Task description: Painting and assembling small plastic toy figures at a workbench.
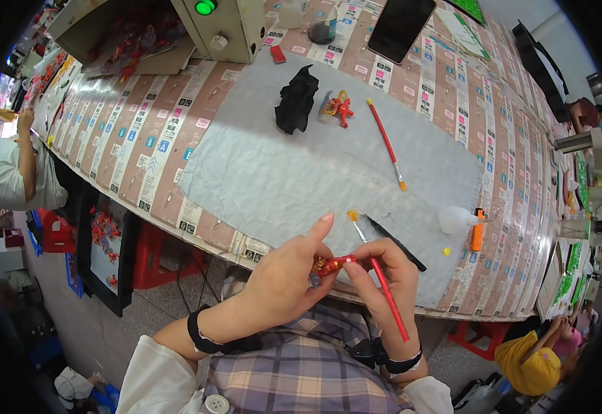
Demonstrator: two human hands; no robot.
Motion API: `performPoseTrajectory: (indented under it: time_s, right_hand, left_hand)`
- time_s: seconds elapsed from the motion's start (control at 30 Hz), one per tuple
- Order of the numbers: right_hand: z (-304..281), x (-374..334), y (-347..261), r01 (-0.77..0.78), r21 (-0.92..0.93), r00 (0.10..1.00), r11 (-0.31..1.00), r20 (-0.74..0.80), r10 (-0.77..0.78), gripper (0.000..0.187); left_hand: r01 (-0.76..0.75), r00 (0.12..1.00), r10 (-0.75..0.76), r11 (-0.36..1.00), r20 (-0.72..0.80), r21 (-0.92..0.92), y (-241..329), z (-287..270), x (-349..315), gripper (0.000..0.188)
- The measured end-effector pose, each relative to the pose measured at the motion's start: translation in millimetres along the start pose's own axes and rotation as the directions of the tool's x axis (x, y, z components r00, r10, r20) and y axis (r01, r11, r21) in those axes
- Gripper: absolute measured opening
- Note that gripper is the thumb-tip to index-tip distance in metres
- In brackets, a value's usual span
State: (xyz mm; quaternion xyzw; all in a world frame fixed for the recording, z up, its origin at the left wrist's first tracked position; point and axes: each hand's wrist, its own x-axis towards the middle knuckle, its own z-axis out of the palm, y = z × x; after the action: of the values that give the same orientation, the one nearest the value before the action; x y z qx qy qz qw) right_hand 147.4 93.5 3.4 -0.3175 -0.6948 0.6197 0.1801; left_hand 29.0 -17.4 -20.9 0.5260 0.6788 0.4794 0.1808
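Observation:
A small red and gold figurine [330,265], partly hidden by fingers, is pinched in my left hand [277,279] near the table's front edge. That hand's thumb points up, away from the piece. My right hand [392,276] has a red-handled paintbrush [391,306] between its fingers, with the orange bristles pointing away from me. Its thumb and forefinger also meet the figurine's right end. Just beyond lies a slim black tool [397,243] on the grey cloth [259,179]. Farther off on the cloth are another red and orange figurine [339,108] and a second red paintbrush [386,143].
A crumpled black cloth [297,100] lies beside the far figurine. At right are a white squeeze bottle [455,220] with a thin nozzle and an orange lighter [478,231]. A phone [401,29], a glass jar [322,26] and a metal box [221,31] stand at the back.

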Motion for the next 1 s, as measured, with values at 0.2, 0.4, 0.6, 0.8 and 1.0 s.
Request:
performPoseTrajectory:
  time_s: [0.2,0.4,0.6,0.8,1.0]
  right_hand:
    - [-4.9,-2.3,4.4,-0.096,0.196,0.995,0.976,0.027,0.093,0.011]
    - [-4.5,-3.6,7.8,-0.102,0.227,0.995,0.968,0.014,0.102,0.012]
    - [-2.9,-4.5,6.1,-0.058,0.099,0.998,0.993,-0.028,0.061,0.012]
    - [-3.7,-5.4,6.1,0.034,0.012,0.999,0.999,-0.016,-0.034,0.013]
    - [-4.9,-9.2,2.7,0.070,-0.055,0.998,0.996,0.001,-0.070,0.014]
  left_hand:
    - [-0.031,0.999,0.029,0.996,-0.026,-0.081,-0.7,1.1,-0.5,0.087]
    - [-0.035,0.999,0.031,0.993,-0.037,-0.117,0.0,-0.5,0.0,0.092]
    - [-0.006,1.000,0.003,0.978,-0.016,-0.209,0.4,-3.6,-1.1,0.097]
    - [0.025,0.999,-0.031,0.960,-0.018,-0.278,-2.4,-3.8,-3.6,0.097]
    - [0.001,1.000,-0.007,0.943,-0.016,-0.332,-4.9,-4.3,-3.8,0.090]
